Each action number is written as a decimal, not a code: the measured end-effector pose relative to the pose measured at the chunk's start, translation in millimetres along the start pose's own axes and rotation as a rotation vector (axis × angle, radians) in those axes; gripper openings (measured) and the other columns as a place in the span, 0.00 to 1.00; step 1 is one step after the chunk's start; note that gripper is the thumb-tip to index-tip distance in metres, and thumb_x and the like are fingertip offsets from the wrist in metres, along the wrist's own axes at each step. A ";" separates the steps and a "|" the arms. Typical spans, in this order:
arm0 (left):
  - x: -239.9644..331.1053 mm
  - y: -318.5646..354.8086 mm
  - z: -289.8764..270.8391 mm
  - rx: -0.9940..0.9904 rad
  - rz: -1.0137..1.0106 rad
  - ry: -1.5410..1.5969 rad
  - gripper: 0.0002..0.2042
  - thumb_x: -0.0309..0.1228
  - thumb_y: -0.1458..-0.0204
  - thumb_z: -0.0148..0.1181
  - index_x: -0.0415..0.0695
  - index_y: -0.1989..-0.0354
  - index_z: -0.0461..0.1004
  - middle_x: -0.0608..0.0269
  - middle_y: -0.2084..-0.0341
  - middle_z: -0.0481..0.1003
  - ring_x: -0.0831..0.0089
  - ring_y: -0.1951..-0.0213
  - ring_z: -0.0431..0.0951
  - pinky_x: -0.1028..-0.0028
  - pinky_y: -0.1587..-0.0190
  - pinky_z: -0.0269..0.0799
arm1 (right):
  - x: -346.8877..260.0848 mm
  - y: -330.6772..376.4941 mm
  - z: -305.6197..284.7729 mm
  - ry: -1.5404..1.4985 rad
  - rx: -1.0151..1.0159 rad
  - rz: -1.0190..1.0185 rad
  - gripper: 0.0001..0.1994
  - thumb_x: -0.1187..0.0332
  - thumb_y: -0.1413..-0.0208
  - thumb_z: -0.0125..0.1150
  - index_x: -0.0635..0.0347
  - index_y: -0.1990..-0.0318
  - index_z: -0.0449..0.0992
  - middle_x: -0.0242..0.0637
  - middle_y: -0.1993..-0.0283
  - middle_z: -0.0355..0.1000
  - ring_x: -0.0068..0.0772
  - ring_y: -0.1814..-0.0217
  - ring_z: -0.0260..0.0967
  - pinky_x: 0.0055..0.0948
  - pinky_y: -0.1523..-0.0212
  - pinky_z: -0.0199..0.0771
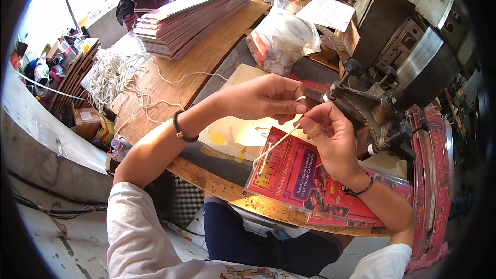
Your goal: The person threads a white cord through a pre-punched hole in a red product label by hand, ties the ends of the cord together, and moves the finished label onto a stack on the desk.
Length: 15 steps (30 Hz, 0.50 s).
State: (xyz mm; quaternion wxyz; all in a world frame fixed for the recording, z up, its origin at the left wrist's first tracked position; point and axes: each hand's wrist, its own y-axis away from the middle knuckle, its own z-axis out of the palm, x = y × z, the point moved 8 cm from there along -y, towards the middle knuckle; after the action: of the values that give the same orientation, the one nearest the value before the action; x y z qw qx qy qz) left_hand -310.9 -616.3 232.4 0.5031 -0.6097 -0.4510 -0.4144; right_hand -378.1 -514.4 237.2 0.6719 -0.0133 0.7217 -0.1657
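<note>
Both hands meet over the table, working a white cord between their fingertips. My left hand pinches one part of it, with a short end standing up by the thumb. Close beside it, my right hand has thumb and finger closed on the cord just below. From there the cord slants down to the left edge of a red printed sheet with a glossy clear cover, where it passes at holes near the corner. Part of the sheet lies under my right forearm. Whether a knot sits between the fingertips is hidden.
A heap of loose white cords lies at the left, strands trailing over the wood. Behind stands a tall stack of sheets. A filled plastic bag and a metal machine are at the right, near more red sheets. Two people sit beyond.
</note>
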 end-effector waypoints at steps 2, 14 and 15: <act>5.3 1.3 -4.1 0.048 -0.043 -0.213 0.10 0.35 0.35 0.51 0.40 0.59 0.72 0.72 0.76 0.70 0.87 0.73 0.64 0.81 0.72 0.61 | 1.4 -0.2 -2.3 0.031 0.014 0.011 0.07 0.70 0.38 0.61 0.62 0.58 0.71 0.28 0.64 0.73 0.13 0.63 0.69 0.16 0.61 0.68; 9.3 1.3 10.6 -0.095 0.030 0.053 0.10 0.32 0.33 0.47 0.37 0.56 0.70 0.72 0.75 0.65 0.85 0.74 0.62 0.81 0.72 0.60 | -34.5 7.4 -5.7 0.537 0.129 -0.480 0.06 0.72 0.40 0.61 0.62 0.62 0.70 0.39 0.55 0.65 0.27 0.56 0.66 0.26 0.56 0.69; 10.7 2.0 7.0 -0.054 0.045 -0.083 0.10 0.30 0.34 0.48 0.36 0.57 0.71 0.71 0.74 0.68 0.84 0.74 0.64 0.81 0.71 0.62 | -47.5 13.4 0.4 0.752 0.168 -0.631 0.06 0.72 0.40 0.61 0.62 0.62 0.70 0.40 0.55 0.66 0.31 0.55 0.67 0.28 0.54 0.70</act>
State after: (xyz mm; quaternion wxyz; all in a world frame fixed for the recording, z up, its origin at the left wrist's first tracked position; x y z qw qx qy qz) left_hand -306.0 -608.1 241.1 0.4766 -0.6496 -0.4465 -0.3892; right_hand -370.4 -490.3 279.6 0.2809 -0.1161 0.8590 -0.4121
